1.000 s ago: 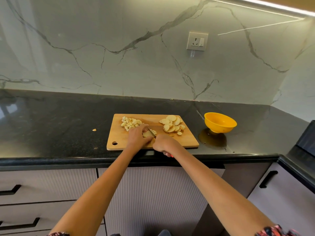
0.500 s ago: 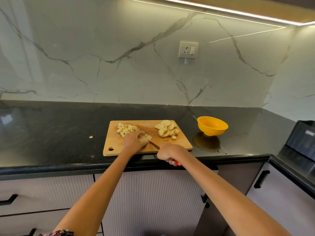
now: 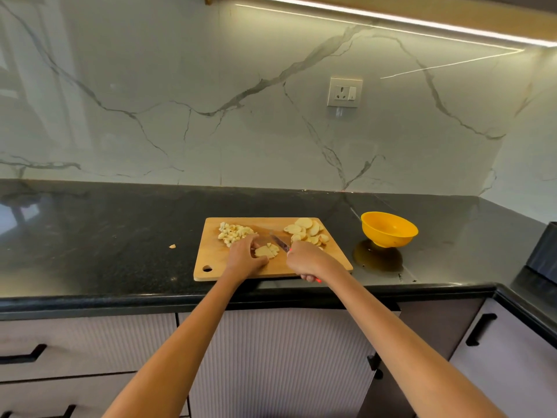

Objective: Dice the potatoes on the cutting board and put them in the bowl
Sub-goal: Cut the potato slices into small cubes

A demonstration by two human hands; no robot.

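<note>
On the cutting board (image 3: 217, 260), the left hand (image 3: 244, 258) pinches a partly cut potato slice (image 3: 265, 251) at its middle, while the right hand (image 3: 307, 262) grips the knife (image 3: 279, 242) beside it. Diced pieces (image 3: 233, 233) lie at the board's far left, whole slices (image 3: 306, 230) at its far right. The yellow bowl (image 3: 388, 229) stands right of the board.

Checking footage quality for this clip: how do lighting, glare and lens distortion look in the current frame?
Head view: bright LED strip overhead, mirrored as streaks on the marble backsplash; glossy black countertop reflects the yellow bowl; wide-angle bowing curves the counter edge; cutting board evenly lit, knife blade slightly soft.
</note>
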